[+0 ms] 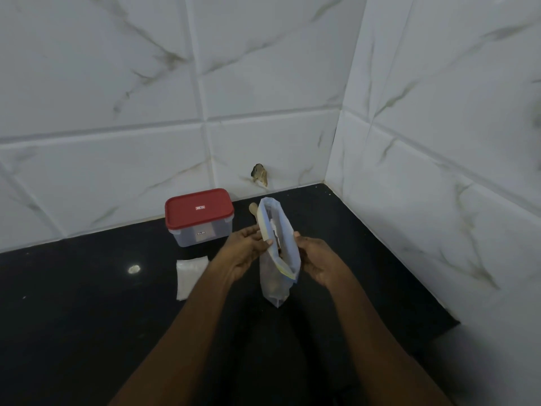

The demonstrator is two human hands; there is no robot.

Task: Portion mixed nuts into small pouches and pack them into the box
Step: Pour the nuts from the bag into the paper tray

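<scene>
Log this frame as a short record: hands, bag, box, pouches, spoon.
left hand: pinches the bag's left rim
right hand: grips the bag's right rim
bag: upright, mouth held open between the hands
box: by the wall, left of the bag, red lid on
pouches: flat on the counter in front of the box, untouched
spoon: wooden, mostly hidden behind the bag
stage: nothing portioned yet
</scene>
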